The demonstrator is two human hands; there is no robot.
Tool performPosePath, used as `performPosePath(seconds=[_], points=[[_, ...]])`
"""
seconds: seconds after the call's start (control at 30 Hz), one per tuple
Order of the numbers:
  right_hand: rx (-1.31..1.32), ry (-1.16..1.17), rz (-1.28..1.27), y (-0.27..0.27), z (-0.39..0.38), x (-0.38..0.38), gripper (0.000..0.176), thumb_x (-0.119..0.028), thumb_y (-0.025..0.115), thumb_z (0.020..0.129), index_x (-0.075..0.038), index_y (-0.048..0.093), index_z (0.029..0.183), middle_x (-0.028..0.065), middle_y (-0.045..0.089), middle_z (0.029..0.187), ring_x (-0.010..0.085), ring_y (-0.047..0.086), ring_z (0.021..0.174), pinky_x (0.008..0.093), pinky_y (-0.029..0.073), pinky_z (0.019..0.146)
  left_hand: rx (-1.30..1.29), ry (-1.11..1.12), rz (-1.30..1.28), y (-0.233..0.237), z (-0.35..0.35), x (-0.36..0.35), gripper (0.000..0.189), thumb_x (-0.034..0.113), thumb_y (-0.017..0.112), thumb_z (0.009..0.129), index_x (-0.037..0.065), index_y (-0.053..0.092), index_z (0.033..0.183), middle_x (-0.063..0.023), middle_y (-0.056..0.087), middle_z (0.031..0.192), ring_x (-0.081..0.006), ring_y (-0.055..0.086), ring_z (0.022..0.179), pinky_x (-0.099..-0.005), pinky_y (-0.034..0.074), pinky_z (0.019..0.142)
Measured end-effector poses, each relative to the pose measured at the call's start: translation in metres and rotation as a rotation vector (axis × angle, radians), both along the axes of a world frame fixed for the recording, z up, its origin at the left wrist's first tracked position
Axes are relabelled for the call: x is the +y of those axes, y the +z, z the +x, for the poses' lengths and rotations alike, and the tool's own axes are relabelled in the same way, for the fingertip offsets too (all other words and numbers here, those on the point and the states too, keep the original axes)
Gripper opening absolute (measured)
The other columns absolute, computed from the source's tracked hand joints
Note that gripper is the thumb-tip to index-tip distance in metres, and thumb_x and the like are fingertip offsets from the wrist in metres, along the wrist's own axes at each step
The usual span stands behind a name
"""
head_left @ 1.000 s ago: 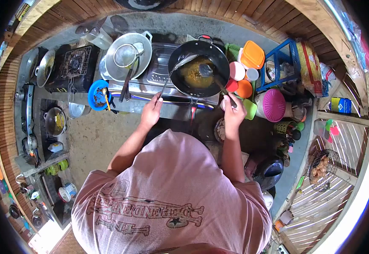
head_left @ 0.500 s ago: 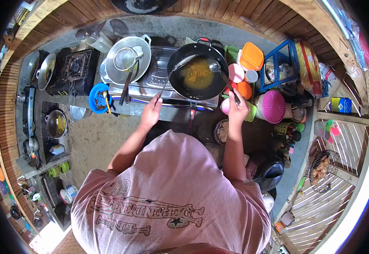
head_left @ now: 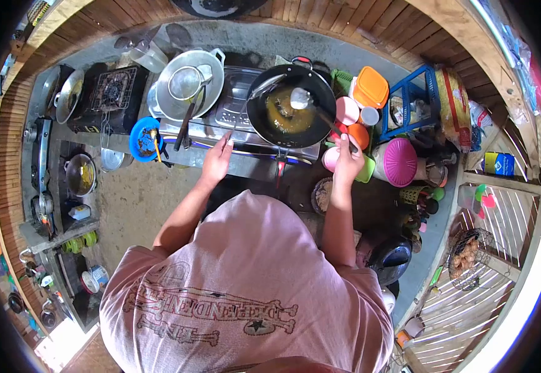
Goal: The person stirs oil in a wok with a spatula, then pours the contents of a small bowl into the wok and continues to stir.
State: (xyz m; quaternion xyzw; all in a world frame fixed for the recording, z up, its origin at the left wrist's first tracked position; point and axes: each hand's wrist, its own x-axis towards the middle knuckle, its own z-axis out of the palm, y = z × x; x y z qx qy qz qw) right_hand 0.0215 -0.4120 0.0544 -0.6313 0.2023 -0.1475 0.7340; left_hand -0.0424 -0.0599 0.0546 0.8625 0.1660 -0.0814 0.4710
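Observation:
A black wok (head_left: pixel 292 127) stands on the silver stove (head_left: pixel 236 115), with yellowish liquid and brown bits inside. My right hand (head_left: pixel 348 160) is closed round the dark handle of a ladle (head_left: pixel 300 98), whose bowl is over the liquid. My left hand (head_left: pixel 217 160) grips the end of a thin metal utensil (head_left: pixel 239 126) that reaches toward the wok's left side. A flat metal turner (head_left: pixel 268 86) lies along the wok's upper left wall; whether it joins the utensil in my left hand is unclear.
Left of the stove are a large silver pot (head_left: pixel 174 107) with a strainer (head_left: pixel 184 82), and a blue bowl (head_left: pixel 138 142). To the right stand an orange-lidded container (head_left: pixel 371 87), a pink-lidded tub (head_left: pixel 398 163) and a blue rack (head_left: pixel 414 99). A grill (head_left: pixel 114 92) sits far left.
The ladle's bowl has moved left within the wok and now shows pale. The brown bits are spread differently in the liquid. My left hand has shifted slightly left, and the view has shifted a little.

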Motion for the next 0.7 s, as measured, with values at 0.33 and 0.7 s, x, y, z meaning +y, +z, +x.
performPosePath(seconds=[0.33,0.7], points=[[-0.033,-0.099,0.022,0.015,-0.034,-0.027,0.024,-0.016,0.068,0.101,0.006,0.069,0.111,0.0061,0.07,0.084,0.0117,0.064,0.073,0.0261,0.052,0.069,-0.132,-0.016,-0.028,-0.009,-0.005,-0.007,0.048,0.037,0.05,0.107,0.005,0.058,0.142,-0.0279,0.066,0.128,-0.043,0.062,0.123,-0.0446,0.05,0.102],[0.064,0.018,-0.043,0.009,-0.036,-0.043,0.026,-0.021,0.06,0.105,0.003,0.069,0.111,0.0066,0.07,0.081,0.0128,0.064,0.071,0.0276,0.051,0.069,-0.011,-0.004,-0.013,0.001,-0.001,-0.01,0.051,0.038,0.048,0.108,0.005,0.055,0.146,-0.0293,0.066,0.127,-0.0423,0.063,0.124,-0.0441,0.049,0.102]])
